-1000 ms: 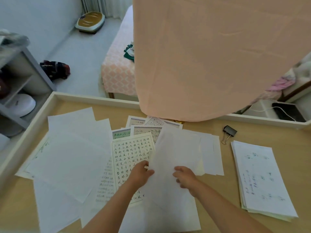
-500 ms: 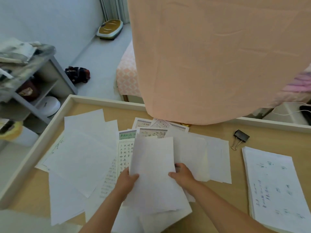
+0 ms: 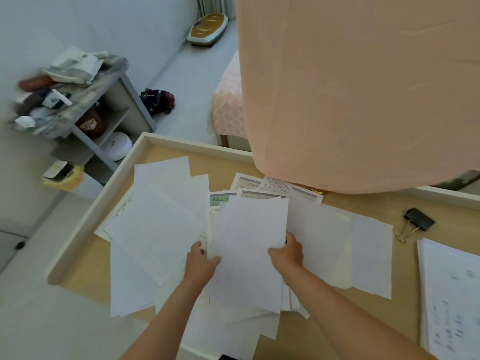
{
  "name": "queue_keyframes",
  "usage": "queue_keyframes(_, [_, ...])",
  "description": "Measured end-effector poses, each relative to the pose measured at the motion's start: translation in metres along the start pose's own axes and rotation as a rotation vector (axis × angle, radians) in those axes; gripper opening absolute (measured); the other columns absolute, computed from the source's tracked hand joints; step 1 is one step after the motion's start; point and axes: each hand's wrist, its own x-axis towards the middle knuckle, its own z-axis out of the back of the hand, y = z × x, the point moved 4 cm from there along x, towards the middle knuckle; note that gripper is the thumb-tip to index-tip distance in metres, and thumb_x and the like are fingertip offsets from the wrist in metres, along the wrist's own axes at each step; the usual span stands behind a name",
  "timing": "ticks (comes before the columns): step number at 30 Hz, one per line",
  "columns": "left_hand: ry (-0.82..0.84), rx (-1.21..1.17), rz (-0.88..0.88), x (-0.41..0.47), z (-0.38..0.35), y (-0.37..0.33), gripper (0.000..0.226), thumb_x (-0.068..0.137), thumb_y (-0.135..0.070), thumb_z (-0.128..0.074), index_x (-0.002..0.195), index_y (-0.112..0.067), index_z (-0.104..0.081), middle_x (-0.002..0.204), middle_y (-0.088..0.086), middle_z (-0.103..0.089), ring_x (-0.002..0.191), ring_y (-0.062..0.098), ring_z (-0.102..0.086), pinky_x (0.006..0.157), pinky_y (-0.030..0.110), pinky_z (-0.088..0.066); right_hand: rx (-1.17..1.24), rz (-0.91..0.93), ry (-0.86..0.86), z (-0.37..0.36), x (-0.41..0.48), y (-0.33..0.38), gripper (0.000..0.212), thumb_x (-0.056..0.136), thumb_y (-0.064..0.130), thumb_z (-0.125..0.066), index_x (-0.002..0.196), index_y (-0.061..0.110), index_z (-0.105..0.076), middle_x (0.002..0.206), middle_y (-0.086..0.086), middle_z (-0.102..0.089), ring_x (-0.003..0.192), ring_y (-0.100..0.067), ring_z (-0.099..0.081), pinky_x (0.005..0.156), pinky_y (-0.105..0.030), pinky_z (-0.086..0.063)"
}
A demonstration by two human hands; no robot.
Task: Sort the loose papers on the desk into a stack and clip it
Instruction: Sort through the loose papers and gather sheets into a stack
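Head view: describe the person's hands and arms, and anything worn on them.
The left forearm and right forearm are bare to the frame's edge, with no sleeve or cuff. The left hand and the right hand wear no gloves. No watch, bracelet or ring shows, though several fingers are hidden.

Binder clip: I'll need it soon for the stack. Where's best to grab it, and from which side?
Probably pinch the binder clip by its black body, from above: it lies flat on bare desk, apart from the papers, wire handles trailing toward you and left.
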Motion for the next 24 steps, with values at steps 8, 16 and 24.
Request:
queue_keyframes(8, [0.199,-0.093,-0.088,0.003,-0.003,-0.005,0.027,0.092,-0.004,-0.054,0.115,-0.017,-0.059,0.111,0.004,-0.065,0.094,0.017,-0.061,0.072,0.025,-0.050,0.087,-0.063,0.141,-0.017,0.000,-0.002,0.034,0.085,0.016,-0.072,0.117,0.009,-0.063,0.106,-0.004,-0.068,0.089,-0.020,-0.064,0.079,-0.028,-0.051])
queue_keyframes(16, [0.166,0.281,-0.381,0.011,-0.050,-0.071,0.032,0.094,-0.020,-0.052,0.126,-0.019,-0.057,0.127,0.000,-0.059,0.114,0.019,-0.055,0.092,0.034,-0.050,0.293,-0.144,-0.282,0.093,0.003,-0.039,0.030,0.085,0.000,-0.065,0.113,0.011,-0.061,0.099,-0.005,-0.062,0.087,-0.025,-0.058,0.079,-0.032,-0.047])
queue_keyframes(24, [0.129,0.369,-0.339,-0.014,-0.112,-0.098,0.061,0.088,-0.023,-0.062,0.140,-0.007,-0.035,0.137,0.012,-0.038,0.129,0.030,-0.035,0.104,0.041,-0.037,0.214,-0.393,-0.369,0.126,0.024,-0.101,0.054,0.078,0.013,-0.055,0.132,0.015,-0.054,0.120,-0.012,-0.062,0.100,-0.035,-0.061,0.085,-0.043,-0.055])
